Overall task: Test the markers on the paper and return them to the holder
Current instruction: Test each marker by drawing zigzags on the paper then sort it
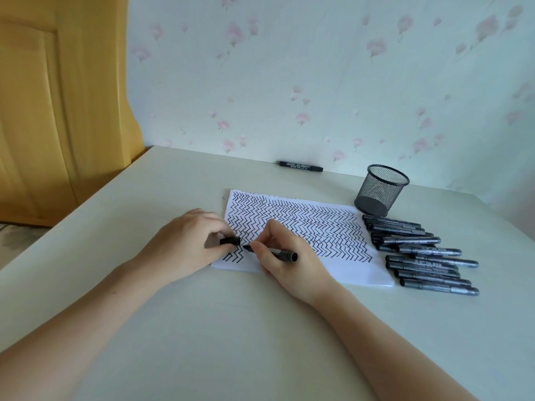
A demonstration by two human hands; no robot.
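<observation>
Black zigzag strokes cover most of the white paper (333,227) at the centre of the frame, row upon row, with only its lower right margin blank. Our right hand (285,256) is closed around an uncapped black marker (278,252), its tip pointing left over the lower left corner of the sheet; we cannot tell whether the tip touches the paper. Our left hand (188,241) pinches the marker's black cap (230,241) between thumb and fingers, just beside the tip but apart from it.

To the right of the sheet lies a loose pile of capped markers (419,253), dark grey barrels with pale printing, all lying roughly sideways. Above the pile stands a black wire-mesh holder (380,190), upright and round; we cannot see to its bottom. One more capped marker (301,166) lies alone at the far edge, against the wall.

The surface (202,328) is a pale cream colour, smooth and matte. Behind it we see pale wallpaper (289,68) with faint pink flowers, and in the upper left of the frame a yellow-orange wooden door (43,111).
</observation>
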